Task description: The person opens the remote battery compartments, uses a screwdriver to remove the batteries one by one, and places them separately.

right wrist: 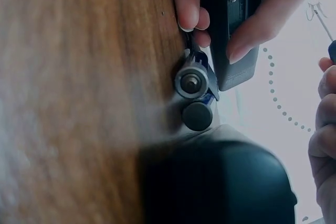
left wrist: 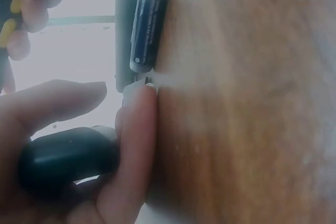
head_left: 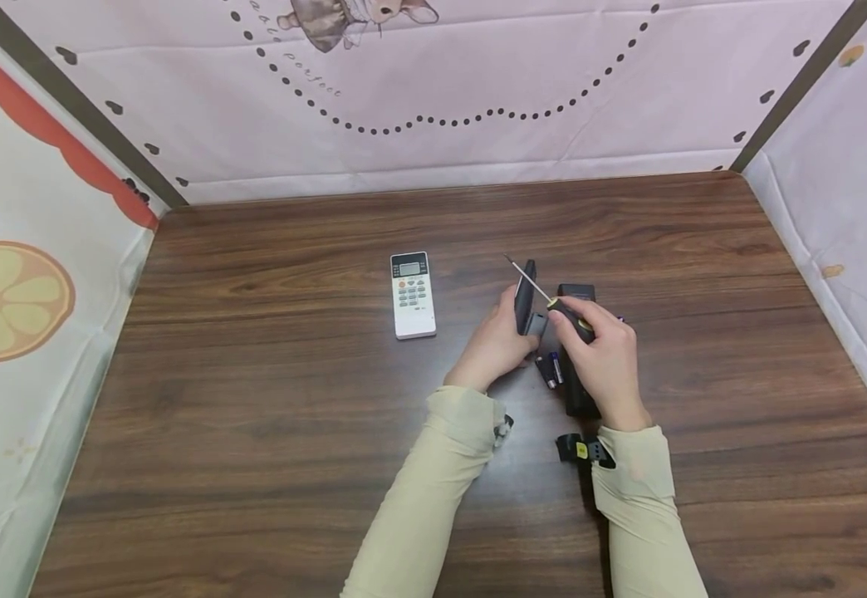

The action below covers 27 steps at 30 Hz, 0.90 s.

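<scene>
My left hand (head_left: 495, 342) grips a black handheld device (head_left: 526, 297), held up off the wood; an oblong opening shows in its face in the right wrist view. Between the fingers and thumb of my right hand (head_left: 607, 353) is a screwdriver (head_left: 574, 321) with a black and yellow handle. Its thin shaft points up and left, the tip in the air past the device. Below my hands, small batteries (head_left: 556, 367) lie side by side; in the left wrist view a battery (left wrist: 149, 30) with a dark blue wrap is near my left fingertips. A black remote (head_left: 580, 400) lies partly hidden under my right hand.
A white remote control (head_left: 413, 316) with a small screen lies left of my hands on the brown wooden table (head_left: 269, 399). Printed cloth walls (head_left: 478, 154) stand along the table's back and sides. A dark strap (head_left: 574, 448) is at my right wrist.
</scene>
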Each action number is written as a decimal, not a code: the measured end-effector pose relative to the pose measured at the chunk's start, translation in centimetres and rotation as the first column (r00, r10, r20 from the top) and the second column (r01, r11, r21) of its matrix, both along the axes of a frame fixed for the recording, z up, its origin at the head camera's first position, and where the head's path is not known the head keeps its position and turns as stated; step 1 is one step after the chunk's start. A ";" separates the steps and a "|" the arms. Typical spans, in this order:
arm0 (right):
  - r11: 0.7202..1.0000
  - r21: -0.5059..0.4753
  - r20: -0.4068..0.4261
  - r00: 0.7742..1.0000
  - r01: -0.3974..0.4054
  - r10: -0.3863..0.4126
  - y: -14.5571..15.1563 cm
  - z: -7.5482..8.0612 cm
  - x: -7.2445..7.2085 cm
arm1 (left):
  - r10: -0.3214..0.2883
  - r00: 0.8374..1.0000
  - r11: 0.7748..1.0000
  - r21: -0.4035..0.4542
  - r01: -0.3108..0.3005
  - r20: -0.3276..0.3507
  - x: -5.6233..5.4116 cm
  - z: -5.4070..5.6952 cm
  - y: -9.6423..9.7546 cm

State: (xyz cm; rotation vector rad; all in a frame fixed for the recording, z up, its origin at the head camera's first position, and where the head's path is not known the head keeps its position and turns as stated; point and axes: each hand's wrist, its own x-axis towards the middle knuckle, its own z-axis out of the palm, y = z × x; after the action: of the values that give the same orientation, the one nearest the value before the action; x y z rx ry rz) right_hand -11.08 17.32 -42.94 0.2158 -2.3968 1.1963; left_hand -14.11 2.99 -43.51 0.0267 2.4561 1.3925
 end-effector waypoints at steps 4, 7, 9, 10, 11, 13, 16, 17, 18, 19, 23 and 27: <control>1.000 0.006 0.019 1.000 0.006 -0.006 0.0 0.3 0.0 | 0.002 1.000 0.999 0.043 -0.002 0.005 0.0 0.0 -0.2; 0.999 0.022 0.032 0.999 0.030 -0.031 -0.1 0.3 0.1 | -0.005 1.000 0.997 0.078 0.004 0.010 0.1 -0.1 -0.4; 0.999 0.027 0.046 0.998 0.041 -0.043 -0.1 0.4 0.2 | -0.004 1.000 0.992 0.127 0.001 0.029 0.2 -0.3 -0.6; 0.999 0.027 0.054 0.998 0.044 -0.045 -0.2 0.4 0.3 | -0.003 0.999 0.988 0.152 -0.003 0.038 0.3 -0.4 -0.7; 0.999 0.023 0.064 0.997 0.042 -0.044 -0.2 0.4 0.3 | 0.005 0.999 0.983 0.185 -0.014 0.049 0.4 -0.4 -0.8; 0.999 0.018 0.099 0.995 0.034 -0.035 -0.4 0.4 0.3 | 0.026 0.997 0.967 0.250 -0.044 0.074 0.6 -0.6 -1.2; 0.999 0.035 0.172 0.985 0.007 -0.013 -0.8 0.6 0.4 | 0.061 0.994 0.940 0.330 -0.089 0.095 1.1 -0.7 -1.8; 0.999 0.043 0.205 0.979 -0.007 -0.002 -0.9 0.6 0.4 | 0.073 0.992 0.932 0.347 -0.104 0.100 1.3 -0.7 -2.1; 0.998 0.057 0.237 0.972 -0.025 0.011 -1.1 0.7 0.5 | 0.081 0.991 0.927 0.358 -0.113 0.104 1.4 -0.7 -2.3; 0.996 0.075 0.264 0.964 -0.043 0.022 -1.2 0.7 0.5 | 0.088 0.990 0.923 0.366 -0.122 0.107 1.5 -0.7 -2.5; 0.986 0.120 0.351 0.934 -0.116 0.067 -1.8 0.8 0.7 | 0.106 0.988 0.920 0.366 -0.140 0.111 1.8 -0.4 -3.4; 0.979 0.142 0.388 0.918 -0.145 0.080 -2.6 0.9 0.9 | 0.109 0.989 0.924 0.357 -0.137 0.097 1.9 0.0 -4.4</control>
State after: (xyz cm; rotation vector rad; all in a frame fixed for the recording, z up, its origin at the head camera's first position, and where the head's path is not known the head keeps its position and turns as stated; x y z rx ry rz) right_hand -10.21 14.76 -42.06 0.1906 -2.8656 1.1728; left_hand -12.23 -1.39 -43.49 -0.0973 2.1384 1.8507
